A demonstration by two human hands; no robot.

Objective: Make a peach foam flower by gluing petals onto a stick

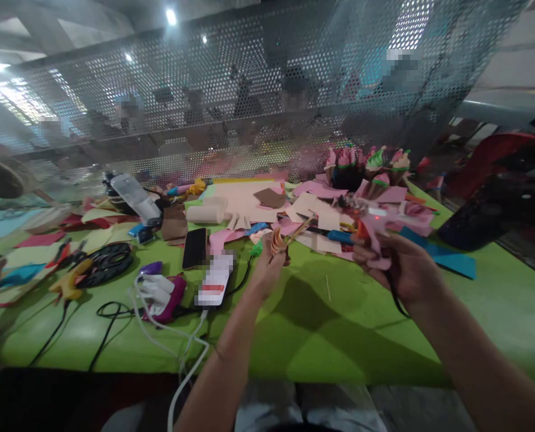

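Above the table (pixel 307 330), left grip (pixel 269 267) pinches a peach swirl (pixel 277 242), right grip (pixel 406 267) curls around a glue gun (pixel 377 233)

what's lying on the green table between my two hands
In the head view, between left hand and right hand: a thin stick, with papers and a blue object farther back.

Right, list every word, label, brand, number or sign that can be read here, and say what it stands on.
None can be read.
Lit phone: screen blurred out; only a red band shows, no legible text.
Dark-screened phone: no text visible.
Pink tool in the right hand: a red light, no legible marking.
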